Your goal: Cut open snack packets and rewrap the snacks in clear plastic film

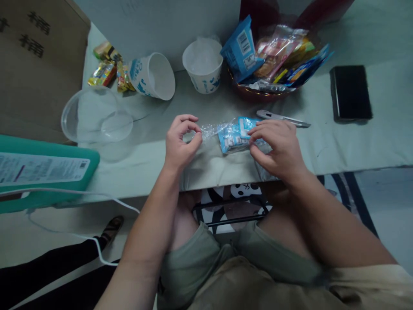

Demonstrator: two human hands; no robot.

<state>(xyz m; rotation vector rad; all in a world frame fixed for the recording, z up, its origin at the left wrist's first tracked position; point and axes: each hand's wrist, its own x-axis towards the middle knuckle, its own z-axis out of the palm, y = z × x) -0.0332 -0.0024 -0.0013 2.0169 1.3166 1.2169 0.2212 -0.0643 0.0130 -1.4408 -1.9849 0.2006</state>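
Note:
A clear plastic bag [213, 130] with blue-and-white packets [232, 140] inside stretches between my two hands just above the table's front edge. My left hand [183, 140] pinches its twisted left end between thumb and fingers. At the other end, my right hand [274, 144] has its thumb and fingertips closed on the bag's right side, partly covering the packets. Behind my right hand lies a grey-white utility knife [267, 114] with its blade end pointing right; my fingers hide some of its handle.
A snack basket [264, 92], two paper cups [161, 77] and candy wrappers [103, 73] line the back. Clear round plastic lids or bowls [72, 116] sit left, near a green container [87, 161]. A black box-like object [351, 92] rests right. Another person's leg [64, 262] shows lower left.

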